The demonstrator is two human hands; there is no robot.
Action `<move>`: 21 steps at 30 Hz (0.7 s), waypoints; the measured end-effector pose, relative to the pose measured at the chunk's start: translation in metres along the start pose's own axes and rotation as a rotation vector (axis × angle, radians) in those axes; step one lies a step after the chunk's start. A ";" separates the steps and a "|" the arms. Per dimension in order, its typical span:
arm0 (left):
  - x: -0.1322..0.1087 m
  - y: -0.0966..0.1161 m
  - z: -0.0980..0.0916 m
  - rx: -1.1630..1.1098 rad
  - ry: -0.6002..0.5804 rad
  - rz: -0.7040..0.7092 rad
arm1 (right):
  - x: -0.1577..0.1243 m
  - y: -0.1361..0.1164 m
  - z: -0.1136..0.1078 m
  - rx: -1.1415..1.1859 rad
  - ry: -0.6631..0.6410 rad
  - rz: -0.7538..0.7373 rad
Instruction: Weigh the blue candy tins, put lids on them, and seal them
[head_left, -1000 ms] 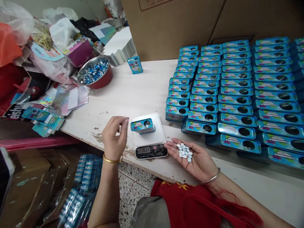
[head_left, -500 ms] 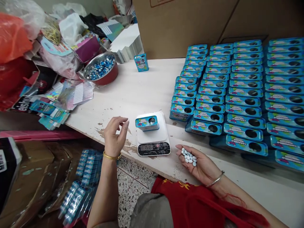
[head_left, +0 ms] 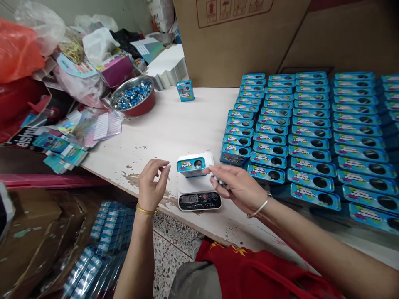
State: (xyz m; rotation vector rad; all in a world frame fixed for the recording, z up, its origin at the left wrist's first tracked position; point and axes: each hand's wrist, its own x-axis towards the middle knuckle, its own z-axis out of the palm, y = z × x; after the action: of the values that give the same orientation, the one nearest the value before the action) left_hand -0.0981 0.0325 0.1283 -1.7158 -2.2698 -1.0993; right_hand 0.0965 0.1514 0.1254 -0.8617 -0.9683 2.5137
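One blue rectangular metal tin stands upright on the platform of a white digital kitchen scale, on a chipped white table. The right hand is closed around small white oval tablets, mostly hidden, just beside the tin. The left hand is open and empty, its fingers loosely curled, near the tin. Rows of matching blue tins fill the table's right side; a steel bowl of blue glass pebbles sits farther back.
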 end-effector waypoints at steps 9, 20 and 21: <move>-0.007 -0.006 0.002 -0.039 -0.035 0.007 | 0.011 -0.002 0.004 -0.075 0.073 -0.089; 0.013 0.001 0.012 -0.062 -0.138 0.117 | -0.060 0.069 -0.080 0.095 0.262 0.268; 0.013 0.001 0.014 -0.061 -0.174 0.132 | -0.065 0.073 -0.086 0.109 0.270 0.281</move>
State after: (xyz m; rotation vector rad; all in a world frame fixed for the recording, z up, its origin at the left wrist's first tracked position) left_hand -0.0975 0.0511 0.1244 -2.0273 -2.1995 -1.0400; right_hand 0.1955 0.1107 0.0519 -1.3402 -0.6553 2.5534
